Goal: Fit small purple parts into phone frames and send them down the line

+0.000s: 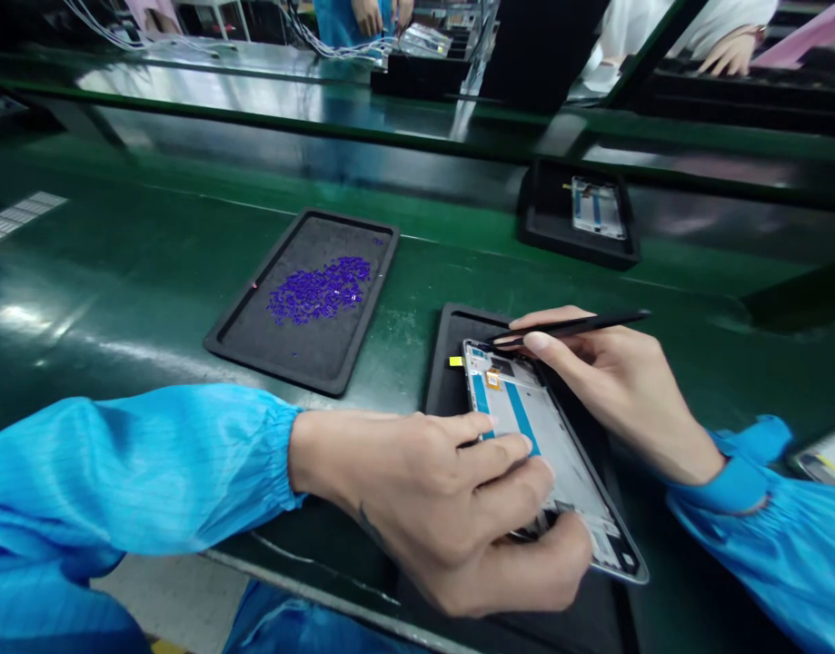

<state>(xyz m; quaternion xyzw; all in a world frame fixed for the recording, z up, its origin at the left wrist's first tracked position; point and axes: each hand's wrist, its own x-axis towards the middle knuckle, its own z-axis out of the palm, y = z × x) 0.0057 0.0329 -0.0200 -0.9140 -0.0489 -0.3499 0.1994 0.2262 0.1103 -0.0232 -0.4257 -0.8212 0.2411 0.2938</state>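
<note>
A silver phone frame (572, 447) with blue adhesive strips lies tilted over a black tray (445, 343). A yellow tab (456, 361) sticks out at its upper left edge. My left hand (431, 509) is closed on the frame, fingertips on the blue strips and thumb lower down; part of the frame is hidden under it. Pinched in my right hand (614, 386) are black tweezers (598, 322), their tips at the top edge of the frame. Whether the tips hold anything is too small to tell.
Left of the frame lies a black tray (301, 359) with a heap of small purple parts (322, 291). Farther back, another black tray (546, 227) holds a second phone frame (596, 207). Co-workers' hands (730, 52) show beyond the green bench (151, 263).
</note>
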